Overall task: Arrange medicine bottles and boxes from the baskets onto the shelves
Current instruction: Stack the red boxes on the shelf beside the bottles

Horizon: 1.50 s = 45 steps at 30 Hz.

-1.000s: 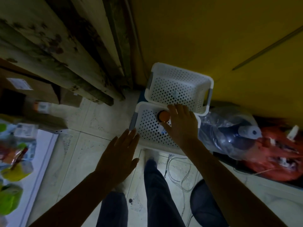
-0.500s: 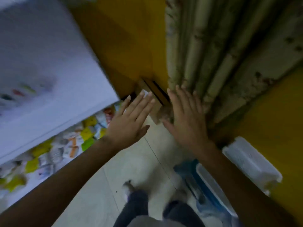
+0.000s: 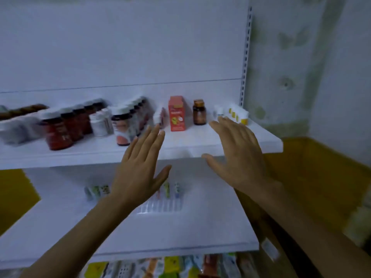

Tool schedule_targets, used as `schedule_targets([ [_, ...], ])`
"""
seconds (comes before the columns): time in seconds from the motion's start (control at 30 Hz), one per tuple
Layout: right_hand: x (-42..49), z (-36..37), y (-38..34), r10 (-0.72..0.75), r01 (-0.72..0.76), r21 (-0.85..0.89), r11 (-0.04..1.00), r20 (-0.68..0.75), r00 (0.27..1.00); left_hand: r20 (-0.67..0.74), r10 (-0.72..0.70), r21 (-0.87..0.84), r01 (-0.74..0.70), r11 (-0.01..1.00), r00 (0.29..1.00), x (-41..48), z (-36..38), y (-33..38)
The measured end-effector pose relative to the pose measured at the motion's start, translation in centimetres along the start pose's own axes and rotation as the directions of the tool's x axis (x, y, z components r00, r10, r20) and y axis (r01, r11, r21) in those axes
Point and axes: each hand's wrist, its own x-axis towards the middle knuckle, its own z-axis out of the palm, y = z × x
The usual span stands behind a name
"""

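I face a white shelf unit. Its upper shelf (image 3: 200, 145) carries a row of medicine bottles: dark red bottles (image 3: 58, 131) on the left, a white bottle (image 3: 98, 124), an orange box (image 3: 177, 113), a brown bottle (image 3: 199, 112) and small white and yellow bottles (image 3: 239, 114) at the right end. My left hand (image 3: 138, 167) is raised in front of the shelf edge, fingers straight, holding nothing. My right hand (image 3: 239, 155) hovers flat before the right part of the shelf, also empty. No basket is in view.
A middle shelf (image 3: 180, 233) below holds a few small boxes (image 3: 96, 191) and a clear blister tray (image 3: 162, 205) at its back. Colourful packets (image 3: 170, 265) fill the shelf underneath. A yellow wall (image 3: 321, 177) and a stained pale wall (image 3: 301, 67) stand to the right.
The view swung up from the white baskets on the floor to the shelves. Both hands came up empty with fingers spread; the right hand left the basket.
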Motion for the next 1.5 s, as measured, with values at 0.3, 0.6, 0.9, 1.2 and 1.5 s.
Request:
schedule_targets([
  [0.3,12.1,7.5,2.0,-0.005,0.035,-0.068,0.997,0.397,0.918,0.013,-0.029,-0.111,0.03,0.993,0.999,1.4,2.3,-4.4],
  [0.6,17.9,17.0,6.0,-0.084,0.119,-0.054,0.991,0.435,0.896,-0.065,0.037,-0.211,-0.05,0.976,0.997,8.8,5.5,-3.8],
  [0.9,18.0,19.3,9.1,-0.102,0.079,0.6,0.796,0.005,0.995,-0.049,-0.337,-0.54,0.259,0.801,0.94,14.2,11.5,-6.1],
  [1.2,18.0,15.9,8.3,0.18,-0.281,0.942,0.181,0.249,0.952,0.15,-0.325,-0.791,0.311,0.527,0.934,14.1,11.5,-5.9],
  [1.5,17.8,16.2,6.8,0.206,-0.439,0.894,0.089,0.414,0.887,0.178,-0.423,-0.922,0.3,0.243,0.889,14.6,9.6,-4.4],
])
